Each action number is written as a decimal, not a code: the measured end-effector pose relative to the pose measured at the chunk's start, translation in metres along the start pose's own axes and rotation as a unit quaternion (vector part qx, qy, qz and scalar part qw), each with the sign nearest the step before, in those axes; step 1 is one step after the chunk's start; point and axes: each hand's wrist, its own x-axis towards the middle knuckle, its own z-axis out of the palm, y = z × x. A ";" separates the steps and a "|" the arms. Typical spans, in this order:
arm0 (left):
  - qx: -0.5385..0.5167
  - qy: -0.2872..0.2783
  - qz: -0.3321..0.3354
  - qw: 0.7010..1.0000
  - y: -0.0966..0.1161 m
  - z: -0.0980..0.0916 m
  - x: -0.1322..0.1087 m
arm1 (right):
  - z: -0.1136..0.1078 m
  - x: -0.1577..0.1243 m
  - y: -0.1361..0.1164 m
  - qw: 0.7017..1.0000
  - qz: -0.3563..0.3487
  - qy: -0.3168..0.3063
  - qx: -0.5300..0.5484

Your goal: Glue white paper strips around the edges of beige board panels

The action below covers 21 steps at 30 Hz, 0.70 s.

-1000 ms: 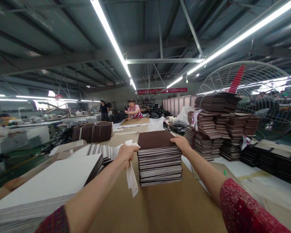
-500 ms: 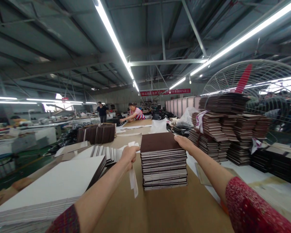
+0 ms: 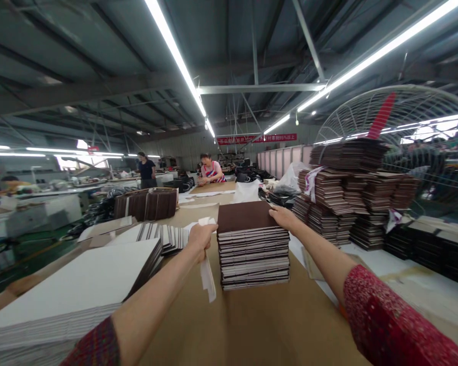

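Tabletop (image 3: 275, 325): left hand (image 3: 201, 238) holds cloth (image 3: 207, 279), seemingly.

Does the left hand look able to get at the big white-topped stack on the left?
Probably yes: the white-topped stack is close by and nothing covers its visible top, though the left hand holds a white strip.

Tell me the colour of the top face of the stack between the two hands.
Dark brown: the top face shows best in the head view.

left hand (image 3: 200, 239) curled | right hand (image 3: 284, 219) straighter | arms (image 3: 320, 249) extended forward
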 end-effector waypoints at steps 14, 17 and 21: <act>0.159 -0.071 0.135 0.975 -0.001 -0.075 -0.175 | -0.056 -0.209 -0.036 0.991 -0.107 -0.030 0.068; 0.196 -0.240 0.161 0.937 -0.022 -0.102 -0.226 | -0.042 -0.286 -0.028 0.974 -0.134 -0.169 0.071; 0.274 -0.290 0.187 0.898 -0.044 -0.138 -0.256 | -0.003 -0.334 0.019 0.959 -0.149 -0.239 0.039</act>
